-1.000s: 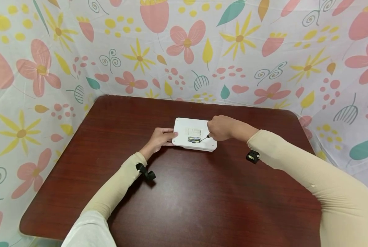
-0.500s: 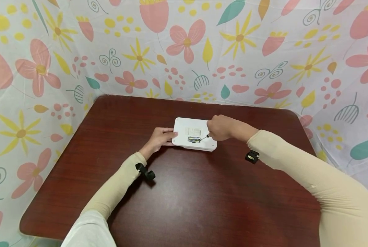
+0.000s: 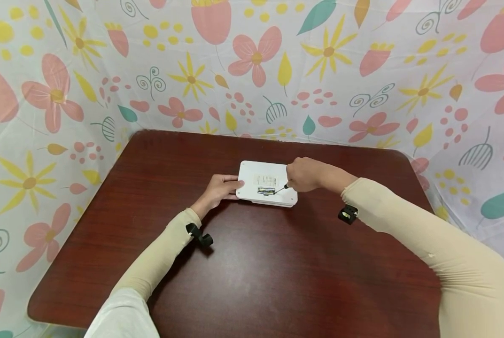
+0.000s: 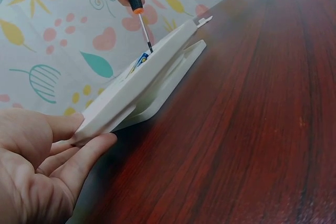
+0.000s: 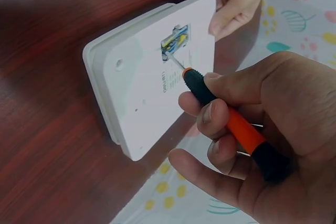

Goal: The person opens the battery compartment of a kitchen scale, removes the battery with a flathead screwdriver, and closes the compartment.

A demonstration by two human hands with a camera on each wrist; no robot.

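Note:
A flat white device [image 3: 250, 170] is held face down and tilted over the table, its underside showing a printed label [image 3: 266, 180] and an uncovered battery compartment [image 3: 266, 191]. Blue-and-yellow batteries [image 5: 181, 39] lie in that compartment. My left hand [image 3: 218, 188] pinches the device's left edge, thumb on the underside and fingers beneath, as the left wrist view shows. My right hand [image 3: 306, 174] grips a screwdriver [image 5: 245, 129] with a black and orange handle. In the right wrist view, its metal tip [image 5: 169, 55] meets the end of the batteries at the compartment's edge.
The dark red-brown wooden table [image 3: 252, 267] extends around both hands. Behind it and along the sides hangs a white cloth [image 3: 218, 56] printed with flowers and leaves. Black camera mounts [image 3: 200, 235] sit on both sleeved wrists.
My right hand and the screwdriver have shifted very slightly to the right. The left hand and the white device stay nearly where they were.

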